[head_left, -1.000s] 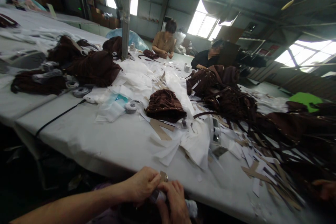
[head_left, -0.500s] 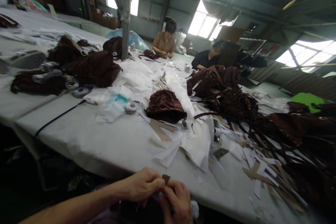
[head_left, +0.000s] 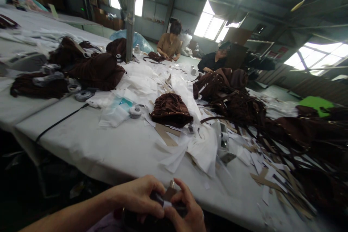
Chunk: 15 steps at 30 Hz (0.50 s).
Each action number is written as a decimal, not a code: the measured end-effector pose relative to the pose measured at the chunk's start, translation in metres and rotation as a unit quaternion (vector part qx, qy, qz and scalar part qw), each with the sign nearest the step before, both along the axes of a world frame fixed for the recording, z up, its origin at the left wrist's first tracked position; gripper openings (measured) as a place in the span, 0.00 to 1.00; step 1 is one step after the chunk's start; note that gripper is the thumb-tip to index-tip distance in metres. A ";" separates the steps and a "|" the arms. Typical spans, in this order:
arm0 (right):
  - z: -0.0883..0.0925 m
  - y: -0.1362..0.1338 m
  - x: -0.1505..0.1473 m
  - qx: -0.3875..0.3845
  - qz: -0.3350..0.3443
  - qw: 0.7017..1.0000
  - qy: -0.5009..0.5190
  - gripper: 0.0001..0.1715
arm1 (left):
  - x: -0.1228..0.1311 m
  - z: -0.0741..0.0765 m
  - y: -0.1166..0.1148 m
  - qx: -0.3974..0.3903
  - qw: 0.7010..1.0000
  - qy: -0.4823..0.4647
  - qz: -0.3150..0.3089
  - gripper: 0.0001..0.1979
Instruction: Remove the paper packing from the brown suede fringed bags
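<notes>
At the bottom, below the table's front edge, my left hand (head_left: 141, 195) is closed on a dark item (head_left: 157, 198) with a whitish strip on it. My right hand (head_left: 187, 208) pinches the same item from the right, its index finger raised. Between the hands a small brown piece (head_left: 170, 193) and a shiny metal bit stick up; what they belong to is unclear. Much of the dark item is hidden by my fingers. On the table beyond sits a brown gathered bag (head_left: 171, 110).
The white-covered table (head_left: 81, 145) carries brown bags at left (head_left: 95, 70) and right (head_left: 231, 98), white paper, tape rolls (head_left: 135, 111) and cardboard strips (head_left: 265, 181). A metal post (head_left: 131, 18) stands mid-table. Two people (head_left: 169, 45) work at the far side.
My hands have moved slightly apart, and the right index finger has lifted. More of the dark item, the whitish strip and the metal bit now show between them.
</notes>
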State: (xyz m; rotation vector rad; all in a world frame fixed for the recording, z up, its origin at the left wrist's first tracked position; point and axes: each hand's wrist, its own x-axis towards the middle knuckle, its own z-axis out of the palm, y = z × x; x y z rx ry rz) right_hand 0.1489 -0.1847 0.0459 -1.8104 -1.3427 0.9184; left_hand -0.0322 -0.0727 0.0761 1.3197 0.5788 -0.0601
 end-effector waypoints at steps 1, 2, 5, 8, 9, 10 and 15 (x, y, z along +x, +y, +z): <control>0.003 0.001 0.000 -0.009 0.006 1.000 0.002 0.36 | 0.000 0.003 -0.001 0.005 1.000 0.008 0.002 0.14; 0.006 0.002 0.000 -0.016 0.009 1.000 0.005 0.34 | -0.001 0.004 -0.002 0.010 1.000 0.012 0.004 0.14; 0.017 0.005 -0.003 -0.025 0.028 0.999 0.022 0.20 | -0.003 0.003 -0.005 0.022 1.000 0.016 0.006 0.14; 0.027 0.009 -0.005 -0.027 0.061 0.997 0.033 0.12 | -0.003 -0.007 -0.006 0.024 0.999 0.032 -0.002 0.14; 0.029 0.011 -0.006 -0.025 0.073 0.997 0.022 0.13 | -0.002 -0.011 -0.007 0.024 0.999 0.040 -0.001 0.14; 0.030 0.012 -0.006 -0.019 0.083 0.996 0.001 0.13 | -0.001 -0.014 -0.007 0.023 0.998 0.050 0.008 0.15; 0.027 0.017 -0.006 0.152 0.120 0.967 -0.164 0.11 | 0.009 -0.024 -0.011 0.013 0.990 0.071 0.120 0.13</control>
